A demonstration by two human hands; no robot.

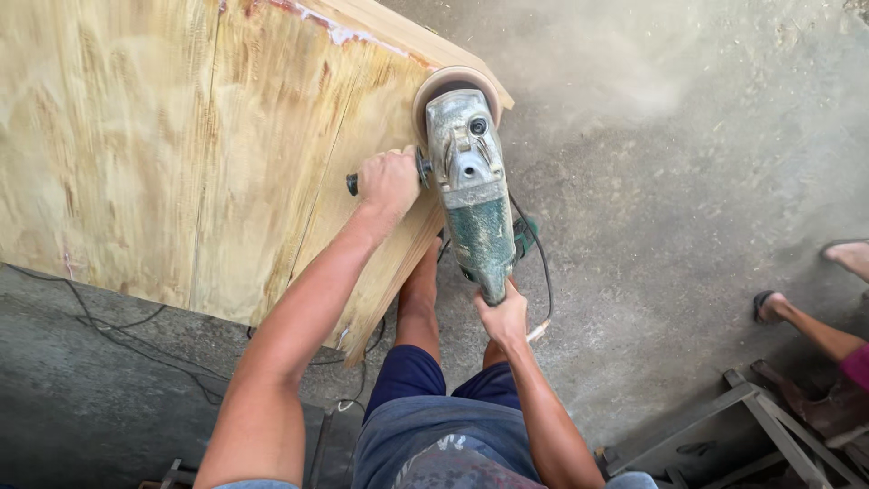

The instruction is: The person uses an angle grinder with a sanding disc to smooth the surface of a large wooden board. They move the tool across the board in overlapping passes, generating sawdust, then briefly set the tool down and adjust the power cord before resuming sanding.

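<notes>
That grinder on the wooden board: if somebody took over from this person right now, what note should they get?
Left hand: closed on the black side handle.
Right hand: gripping the rear of the dusty green-grey angle grinder.
The round tan sanding disc sits at the corner of the large pale plywood board.
Done: cannot tell how much is sanded; dust hangs over the grey concrete floor.
Left: cannot tell. Another person's feet are close by on the right.
</notes>
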